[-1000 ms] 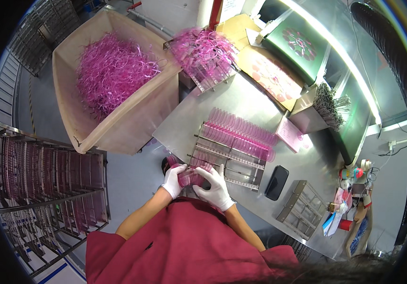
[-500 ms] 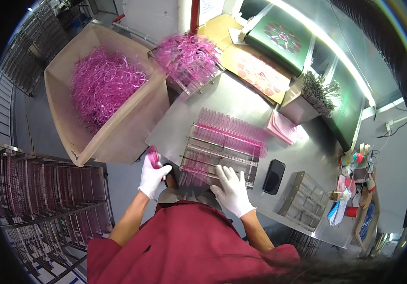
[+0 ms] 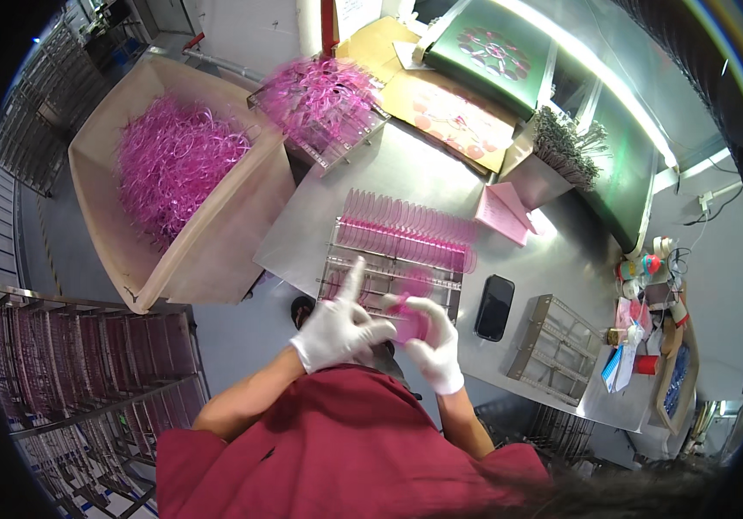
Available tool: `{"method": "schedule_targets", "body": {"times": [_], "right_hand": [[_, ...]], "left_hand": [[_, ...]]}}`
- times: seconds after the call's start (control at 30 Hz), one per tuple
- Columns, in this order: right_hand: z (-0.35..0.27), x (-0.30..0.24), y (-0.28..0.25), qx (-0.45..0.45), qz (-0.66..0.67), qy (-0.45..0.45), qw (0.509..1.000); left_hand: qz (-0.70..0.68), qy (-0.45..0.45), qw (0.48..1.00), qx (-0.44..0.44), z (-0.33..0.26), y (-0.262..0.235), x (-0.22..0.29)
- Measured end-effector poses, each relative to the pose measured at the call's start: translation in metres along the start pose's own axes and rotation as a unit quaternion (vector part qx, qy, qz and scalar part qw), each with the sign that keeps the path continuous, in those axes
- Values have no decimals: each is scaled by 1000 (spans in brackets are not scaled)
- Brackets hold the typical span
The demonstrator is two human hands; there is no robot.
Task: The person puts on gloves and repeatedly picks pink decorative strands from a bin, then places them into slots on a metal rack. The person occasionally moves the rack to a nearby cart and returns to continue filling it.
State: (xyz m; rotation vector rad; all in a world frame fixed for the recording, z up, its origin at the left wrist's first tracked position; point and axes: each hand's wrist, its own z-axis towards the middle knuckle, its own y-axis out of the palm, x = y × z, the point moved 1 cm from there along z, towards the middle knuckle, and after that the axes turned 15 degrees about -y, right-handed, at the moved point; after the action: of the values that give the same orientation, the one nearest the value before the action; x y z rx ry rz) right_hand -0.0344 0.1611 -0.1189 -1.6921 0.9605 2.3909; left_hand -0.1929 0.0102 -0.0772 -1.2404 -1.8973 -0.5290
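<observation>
Both my hands wear white gloves and meet over the near edge of a metal slotted rack. My right hand grips pink translucent discs between thumb and fingers; blur hides how many. Beside it, my left hand has its index finger stretched over the rack and its thumb reaching toward the discs; I see nothing held in it. A row of similar upright pink discs fills the far side of the rack. More pink discs at its near side are partly hidden by my hands.
A black phone and another metal rack lie to the right. Beyond are folded pink sheets and a box of metal pieces. Left stands a large bin of pink strips; another rack carries more strips.
My left hand has moved right from beside the table edge to my right hand. The pink discs it held now appear in my right hand, which has lifted off the rack.
</observation>
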Motion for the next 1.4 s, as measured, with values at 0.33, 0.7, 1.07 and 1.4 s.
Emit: {"method": "schedule_targets", "body": {"times": [0.33,0.7,1.07,1.4], "right_hand": [[4,86,-6,-117,-348,-3,930],[3,93,-1,-154,-445,-55,881],[-8,46,-60,-288,-574,1,766],[-11,29,-110,-318,-601,-149,718]], "left_hand": [[534,289,780,150,59,-43,-72],[553,279,773,137,59,-43,-72],[578,259,758,154,49,-41,-56],[625,331,706,27,79,11,-22]]}}
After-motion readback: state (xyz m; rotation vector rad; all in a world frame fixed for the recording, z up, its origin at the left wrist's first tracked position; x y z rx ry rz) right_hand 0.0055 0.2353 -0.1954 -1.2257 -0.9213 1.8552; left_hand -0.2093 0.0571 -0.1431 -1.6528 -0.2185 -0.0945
